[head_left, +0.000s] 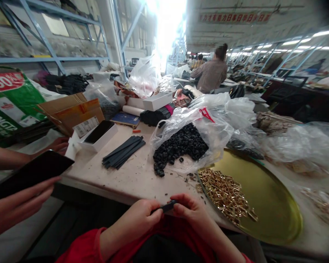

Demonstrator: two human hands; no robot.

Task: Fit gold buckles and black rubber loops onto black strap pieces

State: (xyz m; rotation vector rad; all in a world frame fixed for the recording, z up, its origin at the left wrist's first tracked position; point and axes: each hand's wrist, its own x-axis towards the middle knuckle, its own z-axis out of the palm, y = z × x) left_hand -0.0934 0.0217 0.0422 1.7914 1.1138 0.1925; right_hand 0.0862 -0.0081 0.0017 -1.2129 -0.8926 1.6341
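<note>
Just off the table's front edge, my left hand [141, 218] and my right hand [191, 210] pinch a short dark strap [168, 206] between them. The fingers of both hands are closed on it, one hand at each end. Whether anything small is threaded on the strap cannot be made out. Beyond my hands lies a fanned stack of flat black strips [124, 152]. A heap of small black loops [181, 144] spills from an open clear plastic bag [218, 137]. To the right, gold metal buckles [226, 191] are piled on a round gold tray [274, 204].
At left, another person's hands [22, 204] hold a dark tablet-like device [37, 170]. A white box with a black phone [99, 132] and a cardboard box [74, 113] stand nearby. Plastic bags [293, 142] crowd the right side. A person [212, 71] sits farther back.
</note>
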